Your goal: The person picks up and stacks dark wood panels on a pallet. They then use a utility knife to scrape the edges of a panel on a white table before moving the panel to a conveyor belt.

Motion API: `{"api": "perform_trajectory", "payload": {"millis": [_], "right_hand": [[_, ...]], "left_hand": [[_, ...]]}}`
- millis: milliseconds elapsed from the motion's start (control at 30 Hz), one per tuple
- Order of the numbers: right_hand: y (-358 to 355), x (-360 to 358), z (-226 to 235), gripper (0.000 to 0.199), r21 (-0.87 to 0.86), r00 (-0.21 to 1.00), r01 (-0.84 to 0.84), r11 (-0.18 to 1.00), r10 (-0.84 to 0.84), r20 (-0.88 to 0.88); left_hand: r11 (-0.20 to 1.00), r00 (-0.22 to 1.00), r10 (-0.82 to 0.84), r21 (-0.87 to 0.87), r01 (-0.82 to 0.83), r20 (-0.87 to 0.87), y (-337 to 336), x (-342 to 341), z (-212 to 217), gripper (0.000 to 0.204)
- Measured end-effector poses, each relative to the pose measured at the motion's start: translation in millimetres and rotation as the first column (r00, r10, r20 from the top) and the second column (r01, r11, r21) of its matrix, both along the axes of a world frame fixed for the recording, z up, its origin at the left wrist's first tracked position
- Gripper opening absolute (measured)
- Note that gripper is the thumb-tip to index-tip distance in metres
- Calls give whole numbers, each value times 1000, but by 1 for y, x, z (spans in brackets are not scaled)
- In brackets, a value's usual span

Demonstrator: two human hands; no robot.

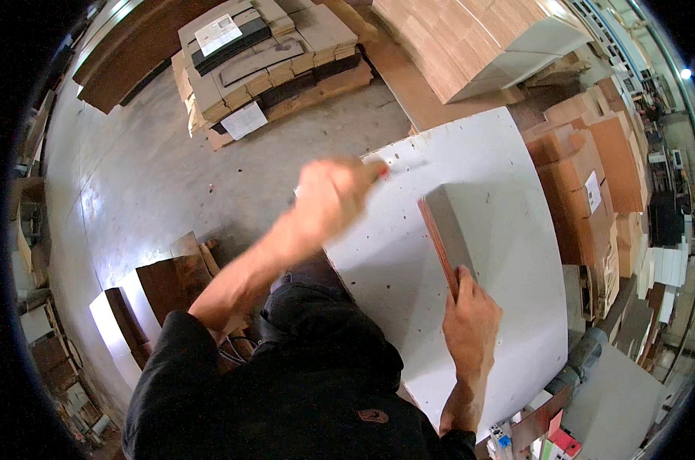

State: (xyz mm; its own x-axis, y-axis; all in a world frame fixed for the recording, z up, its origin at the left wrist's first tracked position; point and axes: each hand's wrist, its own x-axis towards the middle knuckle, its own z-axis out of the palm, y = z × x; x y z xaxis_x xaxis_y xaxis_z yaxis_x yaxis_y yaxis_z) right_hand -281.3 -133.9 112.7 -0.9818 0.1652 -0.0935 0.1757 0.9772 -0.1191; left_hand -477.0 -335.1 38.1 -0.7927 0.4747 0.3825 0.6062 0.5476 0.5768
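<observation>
Firmly grasps in the right hand [474,316] a reddish-brown-edged slab [439,235] extending forward beyond those fingers, over the white table [508,176]. Cannot tell the grip of the blurred left hand [332,195].

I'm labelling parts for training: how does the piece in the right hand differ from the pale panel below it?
Size: the brown-edged piece is small and narrow; the pale panel is broad.
Look: the piece shows a reddish-brown side; the panel is whitish with scattered dark flecks.
Hold: the right hand grips the piece's near end; neither hand grips the panel.
Shared: both look flat-sided.
</observation>
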Motion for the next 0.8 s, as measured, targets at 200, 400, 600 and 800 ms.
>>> {"api": "perform_trajectory", "payload": {"millis": [200, 400, 600, 800], "right_hand": [[-7, 18, 8, 42, -29, 998, -42, 999, 43, 43], [-1, 1, 13, 36, -38, 999, -21, 999, 22, 25], [-4, 0, 7, 35, -30, 999, -38, 999, 37, -34], [-5, 35, -7, 42, 55, 988, -156, 986, 157, -9]], "left_hand": [[971, 915, 126, 140, -192, 383, -37, -23, -20, 16], [914, 969, -241, 346, 210, 49, -12, 27, 36, 24], [989, 990, -128, 63, 132, -63, -16, 24, 22, 17], [972, 811, 6, 186, -141, 585, -61, -43, -21, 26]]}}
